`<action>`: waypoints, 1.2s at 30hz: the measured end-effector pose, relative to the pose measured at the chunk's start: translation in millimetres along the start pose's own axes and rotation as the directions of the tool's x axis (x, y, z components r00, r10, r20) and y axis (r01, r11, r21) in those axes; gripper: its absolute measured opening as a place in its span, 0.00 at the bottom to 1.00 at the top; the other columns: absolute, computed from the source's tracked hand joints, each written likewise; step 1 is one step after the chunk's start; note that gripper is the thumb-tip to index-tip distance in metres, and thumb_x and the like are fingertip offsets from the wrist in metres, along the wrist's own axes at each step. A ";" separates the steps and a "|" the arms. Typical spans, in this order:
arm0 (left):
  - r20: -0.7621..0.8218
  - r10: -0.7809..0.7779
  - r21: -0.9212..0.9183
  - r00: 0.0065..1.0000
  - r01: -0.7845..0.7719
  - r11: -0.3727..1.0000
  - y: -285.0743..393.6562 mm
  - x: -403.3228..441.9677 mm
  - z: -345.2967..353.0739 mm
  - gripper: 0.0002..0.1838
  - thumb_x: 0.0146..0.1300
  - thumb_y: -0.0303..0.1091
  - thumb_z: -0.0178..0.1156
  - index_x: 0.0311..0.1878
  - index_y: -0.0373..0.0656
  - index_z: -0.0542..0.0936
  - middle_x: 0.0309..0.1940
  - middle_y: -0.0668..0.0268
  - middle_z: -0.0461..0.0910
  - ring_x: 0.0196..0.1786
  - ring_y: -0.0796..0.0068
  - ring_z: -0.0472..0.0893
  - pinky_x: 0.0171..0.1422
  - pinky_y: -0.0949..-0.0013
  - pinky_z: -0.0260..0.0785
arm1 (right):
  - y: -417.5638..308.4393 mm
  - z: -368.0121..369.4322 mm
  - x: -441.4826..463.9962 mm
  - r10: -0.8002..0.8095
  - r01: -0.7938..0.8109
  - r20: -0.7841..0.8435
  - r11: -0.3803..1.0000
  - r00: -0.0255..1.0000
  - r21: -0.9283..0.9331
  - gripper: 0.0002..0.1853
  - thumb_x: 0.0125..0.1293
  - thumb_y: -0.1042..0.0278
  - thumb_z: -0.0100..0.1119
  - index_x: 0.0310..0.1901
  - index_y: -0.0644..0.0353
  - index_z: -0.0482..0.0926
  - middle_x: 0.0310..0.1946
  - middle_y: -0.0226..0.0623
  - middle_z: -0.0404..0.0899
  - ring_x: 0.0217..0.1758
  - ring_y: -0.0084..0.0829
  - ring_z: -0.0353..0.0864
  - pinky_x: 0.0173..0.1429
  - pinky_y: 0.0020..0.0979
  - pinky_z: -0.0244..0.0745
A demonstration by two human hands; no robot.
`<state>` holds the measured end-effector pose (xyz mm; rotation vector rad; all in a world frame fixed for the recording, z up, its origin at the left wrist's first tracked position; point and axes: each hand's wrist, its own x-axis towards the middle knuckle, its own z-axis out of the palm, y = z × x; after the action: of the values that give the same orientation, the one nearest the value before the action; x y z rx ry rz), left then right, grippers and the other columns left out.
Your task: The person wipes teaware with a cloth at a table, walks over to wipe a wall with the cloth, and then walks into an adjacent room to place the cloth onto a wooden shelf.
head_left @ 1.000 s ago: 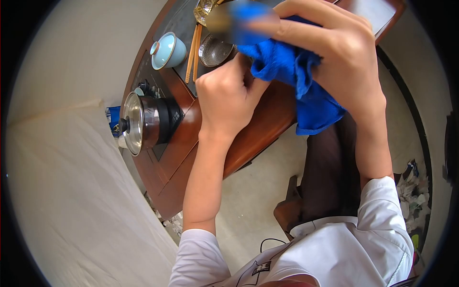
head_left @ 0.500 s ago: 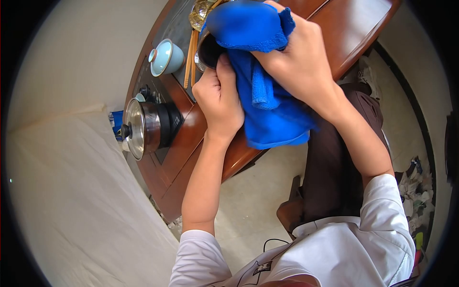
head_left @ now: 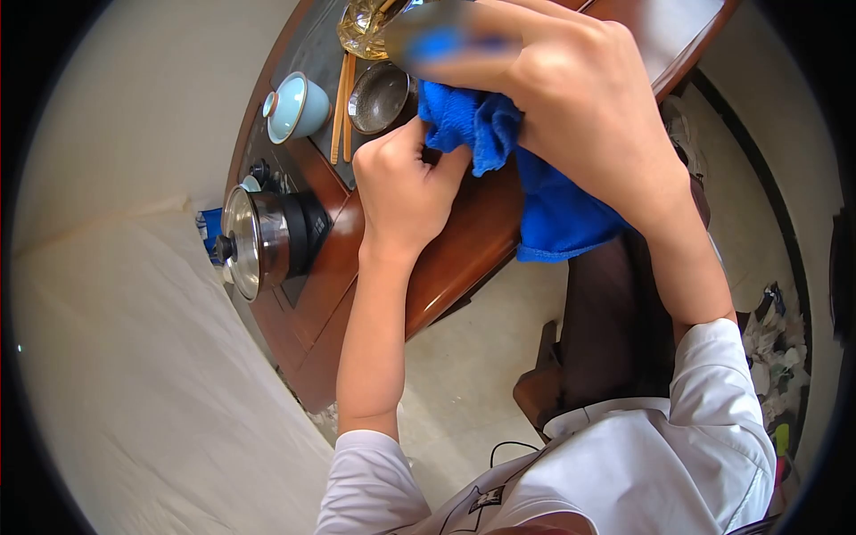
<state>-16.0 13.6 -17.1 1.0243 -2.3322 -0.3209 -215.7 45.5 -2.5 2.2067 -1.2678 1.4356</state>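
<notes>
A blue towel (head_left: 468, 125) is bunched between my two hands over the table's near edge, and part of it hangs down (head_left: 566, 218) below my right hand. My left hand (head_left: 406, 192) is closed, its thumb and fingers against the lower left of the bunched cloth. My right hand (head_left: 588, 107) is wrapped around the towel from the right. A blurred patch covers its fingertips, so anything inside the cloth there cannot be made out. Just beyond my left hand, a dark bowl (head_left: 382, 96) sits on the table, with a pair of wooden chopsticks (head_left: 341, 111) beside it.
A pale blue lidded cup (head_left: 299, 109) lies tilted left of the chopsticks. Behind the bowl is a gold-tinted glass dish (head_left: 364, 31). A glass-lidded pot (head_left: 259, 242) stands on the left part of the brown wooden table (head_left: 334, 294). A white sheet (head_left: 160, 357) hangs at left.
My right hand has shifted right and the towel has bunched up tighter, its hanging part moving right. The dark bowl and more of the chopsticks are now uncovered.
</notes>
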 end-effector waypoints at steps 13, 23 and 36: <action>-0.186 -0.322 -0.542 0.928 0.177 0.821 9.3 -4.7 9.7 0.22 0.77 0.39 0.49 0.24 0.42 0.70 0.20 0.77 0.68 0.25 0.90 0.61 0.29 0.79 0.54 | -17.6 51.0 -6.1 0.507 -0.443 -0.041 0.787 0.861 0.431 0.14 0.56 0.72 0.65 0.45 0.63 0.79 0.28 0.49 0.81 0.30 0.46 0.84 0.37 0.33 0.78; -0.122 -0.092 -0.298 0.988 0.052 0.953 6.2 -3.8 7.7 0.18 0.57 0.36 0.69 0.20 0.34 0.75 0.14 0.60 0.74 0.15 0.73 0.73 0.23 0.68 0.64 | 0.6 -25.5 7.7 0.076 -0.088 0.203 0.995 0.976 0.050 0.23 0.48 0.68 0.70 0.49 0.58 0.81 0.35 0.39 0.80 0.35 0.41 0.84 0.38 0.32 0.79; 0.011 -0.062 -0.355 0.998 0.062 0.933 2.0 -5.5 10.1 0.26 0.63 0.42 0.66 0.13 0.37 0.72 0.09 0.63 0.69 0.12 0.73 0.68 0.20 0.69 0.57 | 19.9 -23.5 5.3 0.118 -0.266 0.305 0.820 0.945 0.507 0.16 0.46 0.74 0.63 0.40 0.68 0.85 0.29 0.52 0.84 0.35 0.46 0.86 0.44 0.33 0.80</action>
<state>-20.2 18.9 -26.6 0.9155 -2.1370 -0.7377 -245.0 44.4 8.5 2.7829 -1.3172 1.8151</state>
